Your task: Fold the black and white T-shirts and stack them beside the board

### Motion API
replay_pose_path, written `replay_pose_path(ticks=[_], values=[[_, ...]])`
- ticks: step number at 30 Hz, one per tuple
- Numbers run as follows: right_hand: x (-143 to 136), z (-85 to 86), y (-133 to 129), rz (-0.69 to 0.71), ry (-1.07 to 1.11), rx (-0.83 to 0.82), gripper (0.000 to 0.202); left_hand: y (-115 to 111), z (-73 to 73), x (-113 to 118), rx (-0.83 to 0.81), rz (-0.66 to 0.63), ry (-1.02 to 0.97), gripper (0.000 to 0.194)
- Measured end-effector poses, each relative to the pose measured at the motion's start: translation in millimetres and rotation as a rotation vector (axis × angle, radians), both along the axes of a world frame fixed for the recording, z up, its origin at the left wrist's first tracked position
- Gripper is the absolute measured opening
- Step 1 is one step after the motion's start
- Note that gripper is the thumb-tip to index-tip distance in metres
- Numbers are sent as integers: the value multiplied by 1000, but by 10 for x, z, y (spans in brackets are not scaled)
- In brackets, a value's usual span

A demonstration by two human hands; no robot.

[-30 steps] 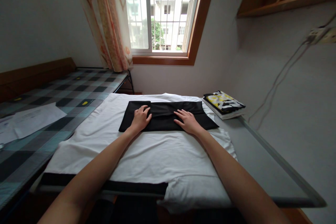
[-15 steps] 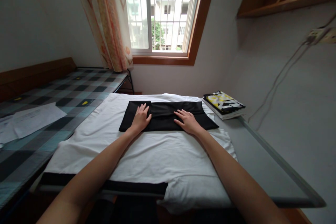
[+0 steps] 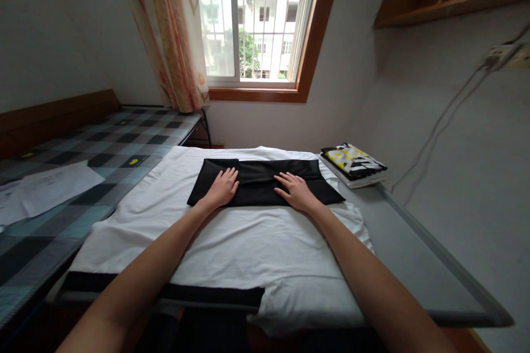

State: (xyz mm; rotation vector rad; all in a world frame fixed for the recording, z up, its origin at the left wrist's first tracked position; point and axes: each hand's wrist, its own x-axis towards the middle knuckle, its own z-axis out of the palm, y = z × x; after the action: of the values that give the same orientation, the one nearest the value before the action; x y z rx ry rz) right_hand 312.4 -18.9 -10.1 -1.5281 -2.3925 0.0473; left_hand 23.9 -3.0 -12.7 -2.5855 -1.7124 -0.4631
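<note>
A folded black cloth or garment [image 3: 260,182] lies flat on a large white cloth [image 3: 244,248], which looks like a shirt spread over the table. On the left part of the black cloth rests my left hand [image 3: 224,186], palm down with fingers stretched out. My right hand [image 3: 295,190] lies the same way on its right part, fingers spread. Neither hand grips anything. The black cloth has a doubled-over flap at its left end and some creases across the middle; its exact kind I cannot tell.
Folded clothes [image 3: 354,164] with a black, white and yellow print sit at the table's back right corner. The grey table [image 3: 418,265] shows on the right. Papers [image 3: 58,187] lie on a checked bed [image 3: 136,149] at left. Behind are a curtain [image 3: 176,38] and a barred window.
My left hand has shifted slightly, its fingers now pointing a little more to the right. My right hand and the black cloth look the same.
</note>
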Motion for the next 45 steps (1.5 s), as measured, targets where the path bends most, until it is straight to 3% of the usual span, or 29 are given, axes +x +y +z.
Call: replay_pose_path(ticks=[17,25,35,45], values=[[-3,16,-12,-4,4,-3,53,-101,92,34,78,61,-21,46],[-10,24,-19,-2,-6,-3,53,-80,205,-124,15,-77,-52,40],[-3,17,-14,4,7,0,53,-157,147,26,29,-73,77,43],[-3,12,-12,7,9,4,52,-135,146,-4,6,-84,32,45]])
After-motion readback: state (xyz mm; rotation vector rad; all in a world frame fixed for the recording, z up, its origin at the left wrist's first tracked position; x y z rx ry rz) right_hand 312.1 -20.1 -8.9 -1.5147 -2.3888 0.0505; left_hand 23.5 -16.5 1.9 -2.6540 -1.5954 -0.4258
